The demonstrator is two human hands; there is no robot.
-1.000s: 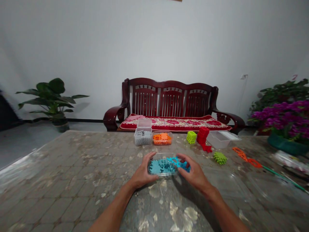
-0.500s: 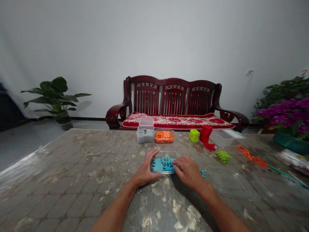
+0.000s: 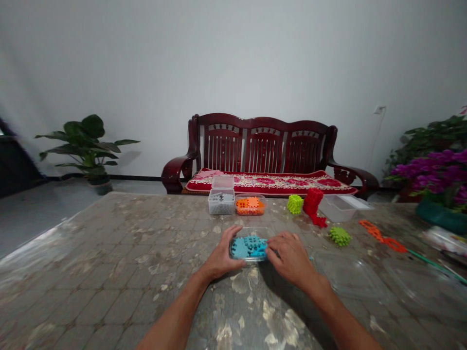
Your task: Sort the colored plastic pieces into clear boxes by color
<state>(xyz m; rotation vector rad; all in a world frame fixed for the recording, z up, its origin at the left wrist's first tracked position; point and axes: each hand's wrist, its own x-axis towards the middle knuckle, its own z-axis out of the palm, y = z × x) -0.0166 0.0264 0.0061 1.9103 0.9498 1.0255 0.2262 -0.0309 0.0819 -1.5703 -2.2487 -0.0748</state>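
A clear plastic container (image 3: 251,230) sits on the table in front of me, filled with light-blue and brighter blue interlocking plastic blocks (image 3: 245,247). My left hand (image 3: 223,255) grips its left end, thumb along the near side and fingers around the far side. At the right end is my right hand (image 3: 290,255), its fingers bent together over the edge of the blue blocks. What lies under those fingertips is hidden. A sliver of blue shows just beyond the right hand's outer side.
Behind stand a box of grey blocks (image 3: 221,204) and a container of orange blocks (image 3: 250,206). To the right are lime-green blocks (image 3: 339,236), a red block build (image 3: 313,202), a translucent box (image 3: 337,210), clear lids (image 3: 350,274) and orange glasses-shaped pieces (image 3: 382,238).
My right hand has shifted slightly right, from over the blue blocks to the container's right end. It now covers most of the blue piece beside it. The left hand keeps its hold.
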